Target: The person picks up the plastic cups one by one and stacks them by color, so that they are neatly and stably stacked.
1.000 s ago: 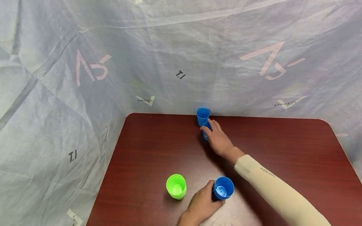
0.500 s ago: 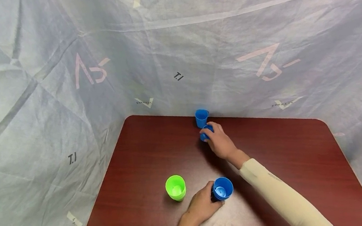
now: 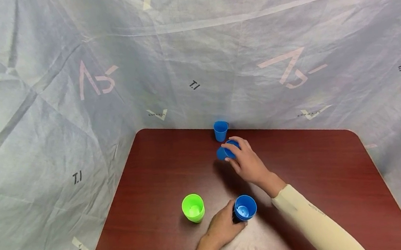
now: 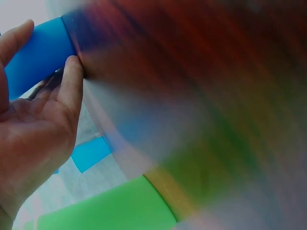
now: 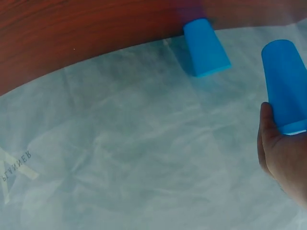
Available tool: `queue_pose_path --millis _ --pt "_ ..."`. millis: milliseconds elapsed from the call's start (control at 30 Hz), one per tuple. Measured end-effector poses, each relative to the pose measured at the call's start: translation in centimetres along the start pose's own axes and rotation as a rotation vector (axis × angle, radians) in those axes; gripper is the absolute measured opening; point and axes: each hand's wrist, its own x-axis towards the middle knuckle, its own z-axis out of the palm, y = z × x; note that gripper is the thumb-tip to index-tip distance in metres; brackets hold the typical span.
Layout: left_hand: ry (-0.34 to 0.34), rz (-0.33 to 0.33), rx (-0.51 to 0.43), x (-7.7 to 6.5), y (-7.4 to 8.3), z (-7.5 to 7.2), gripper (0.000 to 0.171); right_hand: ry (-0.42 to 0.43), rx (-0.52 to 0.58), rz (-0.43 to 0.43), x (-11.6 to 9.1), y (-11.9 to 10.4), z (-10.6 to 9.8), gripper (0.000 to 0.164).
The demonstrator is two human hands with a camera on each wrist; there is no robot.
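Observation:
My left hand (image 3: 223, 227) holds a stack of nested blue cups (image 3: 246, 207) upright near the front of the table, thumb and fingers around its side. In the left wrist view the curled fingers lie against the blue stack (image 4: 41, 52). Farther back, my right hand (image 3: 249, 165) grips a single blue cup (image 3: 222, 153) by its rim end, tilted with its base to the left; it seems lifted off the table. The right wrist view also shows this blue cup (image 5: 286, 86) in the fingers. Another blue cup (image 3: 221, 131) stands upright behind it.
A stack of bright green cups (image 3: 193, 209) stands left of the left hand. The dark red wooden table (image 3: 147, 181) has rounded corners. Grey-white printed sheeting (image 3: 164, 71) hangs behind and to the left of it.
My right hand has tilted its blue cup and drawn it slightly toward me, away from the cup at the back. The left hand keeps its hold on the blue stack.

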Motion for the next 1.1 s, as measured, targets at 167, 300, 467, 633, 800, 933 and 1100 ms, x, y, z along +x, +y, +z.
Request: queue_pose_path --millis 167,300,467,633,800,933,1100 --pt "-0.006 -0.008 0.0 0.1 0.2 -0.1 0.068 0.035 0.032 0.004 -1.0 -0.6 -1.1 0.052" --pt "-0.01 -0.02 0.003 0.1 0.4 -0.1 0.071 0.062 0.074 -0.016 -1.9 -1.0 -1.7 0.053" --pt "-0.007 -0.044 0.014 0.1 0.5 0.0 0.075 0.089 0.09 -0.055 -2.9 -1.6 -2.2 0.054" --pt "0.005 -0.042 0.027 0.0 0.5 0.2 0.08 0.118 0.104 -0.091 -3.8 -2.0 -2.7 0.054" --pt "0.025 -0.007 0.053 -0.1 0.5 0.4 0.086 0.09 0.15 -0.104 -4.6 -2.3 -3.1 0.051" --pt "0.042 0.016 0.069 -0.1 0.4 0.5 0.082 0.071 0.204 -0.094 -5.2 -2.4 -3.4 0.047" --pt "0.035 0.016 0.055 -0.1 0.5 0.6 0.078 0.074 0.239 -0.135 -5.8 -2.4 -3.5 0.043"
